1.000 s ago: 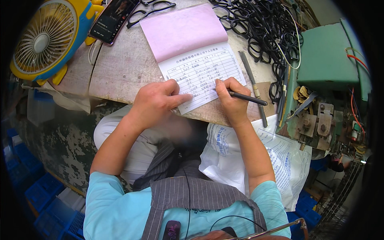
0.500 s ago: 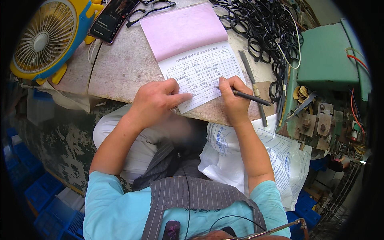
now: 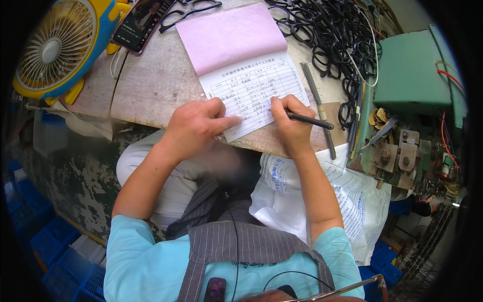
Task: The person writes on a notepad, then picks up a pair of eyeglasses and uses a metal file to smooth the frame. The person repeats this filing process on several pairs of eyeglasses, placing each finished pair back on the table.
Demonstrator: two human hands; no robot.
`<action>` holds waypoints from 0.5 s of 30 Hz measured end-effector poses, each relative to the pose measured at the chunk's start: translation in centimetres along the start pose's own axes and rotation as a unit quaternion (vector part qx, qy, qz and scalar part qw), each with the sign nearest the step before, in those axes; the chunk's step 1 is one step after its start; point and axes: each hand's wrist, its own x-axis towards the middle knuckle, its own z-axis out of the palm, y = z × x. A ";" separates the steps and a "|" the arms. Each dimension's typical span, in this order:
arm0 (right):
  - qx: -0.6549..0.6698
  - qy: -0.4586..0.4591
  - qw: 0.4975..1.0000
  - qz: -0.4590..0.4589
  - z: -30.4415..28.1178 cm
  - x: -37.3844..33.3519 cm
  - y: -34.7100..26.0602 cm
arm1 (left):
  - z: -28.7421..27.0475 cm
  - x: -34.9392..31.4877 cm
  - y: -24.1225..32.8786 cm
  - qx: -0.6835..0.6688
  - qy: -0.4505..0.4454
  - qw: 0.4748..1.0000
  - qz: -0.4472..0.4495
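Observation:
A pad of printed forms lies on the table before me, its pink cover sheet (image 3: pixel 231 38) folded back away from me. Handwriting fills several rows of the white page (image 3: pixel 291 83). My right hand (image 3: pixel 294 128) grips a black pen (image 3: pixel 312 120) over the right part of the page; the fingers hide its tip. On the lower left of the page rests my left hand (image 3: pixel 196 126), index finger stretched out onto the paper and thumb apart from it. The other left fingers are curled underneath and partly hidden.
Black eyeglass frames (image 3: pixel 322 38) are heaped at the back right, beside a green machine (image 3: pixel 412 70). A long thin file-like tool (image 3: pixel 314 90) lies right of the pad. At the left are a yellow-blue fan (image 3: pixel 53 50) and a phone (image 3: pixel 142 22). White plastic (image 3: pixel 282 201) hangs below the table edge.
My right hand has shifted slightly left, and the pen's rear end has moved left and a little away from me. The left hand stays put. The phone's screen picture differs.

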 end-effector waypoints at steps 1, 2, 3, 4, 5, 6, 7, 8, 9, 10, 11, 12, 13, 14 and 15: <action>-0.005 0.002 1.000 -0.008 0.0 0.0 0.0 | 0.0 0.0 0.0 0.003 -0.001 1.000 0.001; -0.010 0.001 1.000 -0.014 0.0 0.0 0.0 | 0.0 0.0 0.0 0.002 -0.002 1.000 0.002; -0.016 0.003 1.000 -0.018 0.0 0.0 0.0 | 0.0 0.0 0.0 0.000 -0.003 1.000 0.001; -0.015 0.001 1.000 -0.020 0.0 0.1 0.0 | 0.0 0.0 0.0 0.003 -0.004 1.000 0.001; -0.015 0.001 1.000 -0.019 0.0 0.1 0.0 | -0.1 0.0 0.0 0.004 -0.005 1.000 0.001; -0.016 0.003 1.000 -0.018 0.0 0.1 0.1 | 0.0 0.0 0.0 0.003 -0.006 1.000 0.000; -0.016 0.003 1.000 -0.023 0.0 0.1 0.1 | 0.0 0.0 0.1 0.004 -0.005 1.000 0.000; -0.017 0.004 0.999 -0.028 0.0 0.0 0.2 | 0.0 0.0 0.1 0.004 -0.004 1.000 0.000; -0.018 0.005 0.999 -0.033 0.0 0.0 0.2 | 0.0 0.0 0.1 0.001 -0.004 1.000 -0.002; 0.003 0.014 1.000 -0.012 0.0 0.0 0.3 | 0.0 0.0 0.1 0.003 -0.004 1.000 0.001; 0.024 0.023 0.999 0.009 0.0 -0.1 0.3 | -0.1 0.0 0.0 0.003 -0.004 1.000 0.002; 0.045 0.033 0.998 0.030 0.0 -0.1 0.4 | -0.1 0.0 0.0 0.003 -0.005 1.000 0.003; 0.045 0.038 0.998 0.029 0.0 -0.1 0.5 | -0.1 0.0 0.0 0.004 -0.005 1.000 0.005; 0.045 0.044 0.998 0.028 0.0 -0.1 0.5 | -0.1 0.0 0.0 0.006 -0.005 1.000 0.007; 0.045 0.050 0.997 0.026 0.0 -0.1 0.6 | -0.1 0.0 0.0 0.006 -0.005 1.000 0.007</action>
